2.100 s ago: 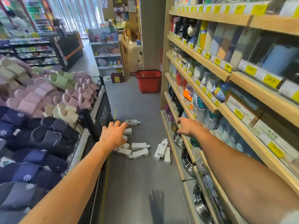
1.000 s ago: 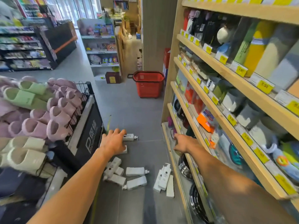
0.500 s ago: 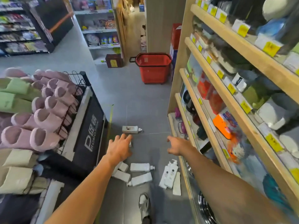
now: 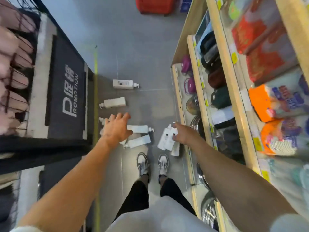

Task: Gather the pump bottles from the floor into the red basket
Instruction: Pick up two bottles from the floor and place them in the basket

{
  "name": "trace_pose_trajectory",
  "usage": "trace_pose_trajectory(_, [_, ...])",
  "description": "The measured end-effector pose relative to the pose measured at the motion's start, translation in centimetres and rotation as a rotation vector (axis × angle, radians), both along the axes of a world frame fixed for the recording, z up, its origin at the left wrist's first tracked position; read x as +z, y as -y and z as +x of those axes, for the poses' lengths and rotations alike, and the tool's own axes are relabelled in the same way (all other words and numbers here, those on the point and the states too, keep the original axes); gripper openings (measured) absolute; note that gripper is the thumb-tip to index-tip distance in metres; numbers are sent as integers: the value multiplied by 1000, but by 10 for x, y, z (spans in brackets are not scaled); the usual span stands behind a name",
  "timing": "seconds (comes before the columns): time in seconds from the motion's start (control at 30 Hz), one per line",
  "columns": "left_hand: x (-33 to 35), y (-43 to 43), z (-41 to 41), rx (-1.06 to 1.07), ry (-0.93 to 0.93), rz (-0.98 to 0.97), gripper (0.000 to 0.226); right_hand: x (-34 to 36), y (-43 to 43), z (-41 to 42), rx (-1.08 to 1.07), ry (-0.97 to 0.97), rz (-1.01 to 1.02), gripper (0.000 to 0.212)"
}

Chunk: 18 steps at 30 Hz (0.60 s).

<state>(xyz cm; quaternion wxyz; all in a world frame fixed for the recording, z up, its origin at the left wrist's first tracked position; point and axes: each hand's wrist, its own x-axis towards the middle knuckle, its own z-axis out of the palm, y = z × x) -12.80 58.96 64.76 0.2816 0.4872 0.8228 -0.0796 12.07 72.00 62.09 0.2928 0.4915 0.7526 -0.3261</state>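
Several white pump bottles lie on the grey floor just ahead of my feet. One bottle lies farthest off, another nearer, two in the middle and a small pile at the right. My left hand hovers over the middle bottles with fingers spread, holding nothing. Over the right pile my right hand reaches down with loose fingers; I cannot see whether it touches the pile. The red basket stands up the aisle at the top edge, partly cut off.
A black promotion bin with slippers borders the aisle on the left. Wooden shelves with goods run along the right. My two shoes stand just behind the bottles. A yellow floor line runs beside the bin.
I have walked up to the bottles and the view has tilted down, so they lie at my feet. Both hands have dropped towards them. The basket has slid to the top edge.
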Motion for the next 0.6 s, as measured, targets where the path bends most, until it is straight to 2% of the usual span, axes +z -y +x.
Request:
trace_pose_trajectory(0.1, [-69, -17, -5, 60, 39, -52, 61, -77, -9, 10, -18, 48, -84, 54])
trace_pose_trajectory(0.27, [-232, -15, 20, 136, 111, -77, 60, -229, -5, 24, -6, 116, -132, 54])
trace_pose_trajectory(0.37, [-326, -2, 36, 139, 111, -158, 67, -327, 2, 28, -59, 135, -180, 59])
trace_pose_trajectory(0.53, [-476, 19, 47, 93, 75, -222, 72, -469, 4, 41, -154, 171, -99, 60])
trace_pose_trajectory(0.6, [-529, 24, 47, 52, 52, -264, 78, -519, 4, 47, -313, 141, 16, 71])
